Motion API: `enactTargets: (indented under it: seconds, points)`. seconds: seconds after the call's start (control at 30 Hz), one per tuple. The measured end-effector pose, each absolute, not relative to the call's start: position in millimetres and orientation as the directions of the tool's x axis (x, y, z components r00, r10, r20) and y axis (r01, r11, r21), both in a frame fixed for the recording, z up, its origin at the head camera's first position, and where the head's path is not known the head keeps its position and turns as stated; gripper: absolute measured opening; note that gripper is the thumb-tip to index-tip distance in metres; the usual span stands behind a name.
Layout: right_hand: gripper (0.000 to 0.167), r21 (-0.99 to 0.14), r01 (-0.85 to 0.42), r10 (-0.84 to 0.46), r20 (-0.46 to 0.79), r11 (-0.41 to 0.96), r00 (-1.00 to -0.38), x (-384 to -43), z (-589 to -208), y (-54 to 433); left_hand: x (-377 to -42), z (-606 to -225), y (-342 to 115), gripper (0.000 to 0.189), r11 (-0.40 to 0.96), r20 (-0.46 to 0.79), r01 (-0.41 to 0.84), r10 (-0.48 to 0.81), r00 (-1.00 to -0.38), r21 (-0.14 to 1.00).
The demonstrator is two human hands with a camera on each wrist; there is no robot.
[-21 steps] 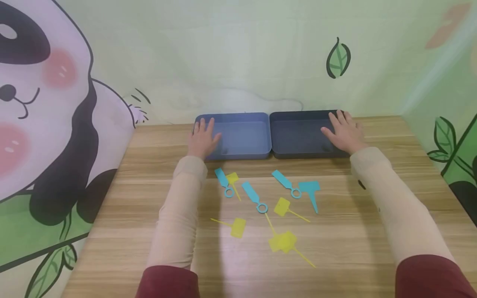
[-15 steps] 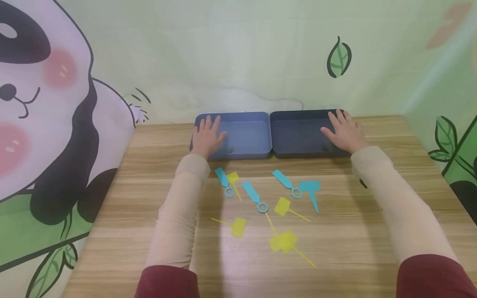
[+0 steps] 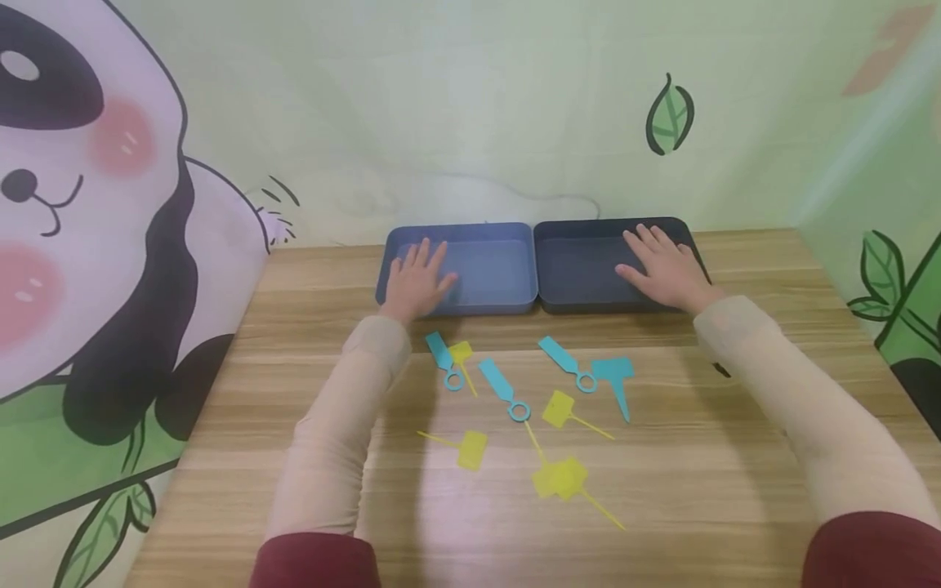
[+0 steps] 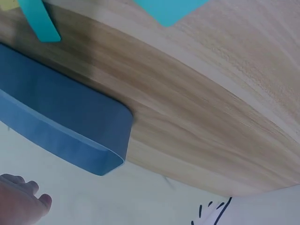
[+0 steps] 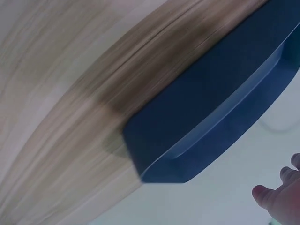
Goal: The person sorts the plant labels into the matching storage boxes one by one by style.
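My left hand (image 3: 416,282) is over the left part of a blue tray (image 3: 500,260), fingers spread and holding nothing. On the right, my right hand (image 3: 665,269) hovers with spread fingers over a dark navy tray (image 3: 581,265) that stands side by side with the blue one. The left wrist view shows the blue tray's corner (image 4: 101,136) with my fingers apart from it; the right wrist view shows the navy tray's end (image 5: 164,126) likewise. In front of the trays lie teal tags with rings (image 3: 498,380), a teal T-shaped plant label (image 3: 613,371) and several yellow tags with thin tails (image 3: 471,451).
The wooden table (image 3: 684,490) carries everything. Behind the trays hangs a pale green backdrop (image 3: 478,106) with a panda (image 3: 140,269) printed at the left. A yellow pair of tags (image 3: 562,478) overlaps near the front. A small dark mark shows beside the right sleeve.
Both hands have shifted inward: the left moved right from the blue tray's side, the right moved left from the navy tray's far corner. Trays and tags stay in place.
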State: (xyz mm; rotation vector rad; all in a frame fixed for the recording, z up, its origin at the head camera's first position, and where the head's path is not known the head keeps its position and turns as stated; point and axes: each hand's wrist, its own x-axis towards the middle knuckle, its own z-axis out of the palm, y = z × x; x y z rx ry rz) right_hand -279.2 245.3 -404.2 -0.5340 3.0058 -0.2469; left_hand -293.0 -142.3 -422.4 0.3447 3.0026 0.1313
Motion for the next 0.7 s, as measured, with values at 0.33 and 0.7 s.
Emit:
enactTargets:
  seconds: [0.33,0.7]
  points:
    - [0.068,-0.17,-0.438,-0.446,-0.011,0.883,-0.895,-265,-404,222,-279,-424,-139,0.062,0.952,-0.119,0.293,0.303,-0.946,0.092]
    - [0.05,-0.108,-0.607,-0.593,0.137,0.787,-0.794,-243,-415,213,-273,-437,-144,0.064,0.926,-0.137,0.371,0.378,-0.916,0.074]
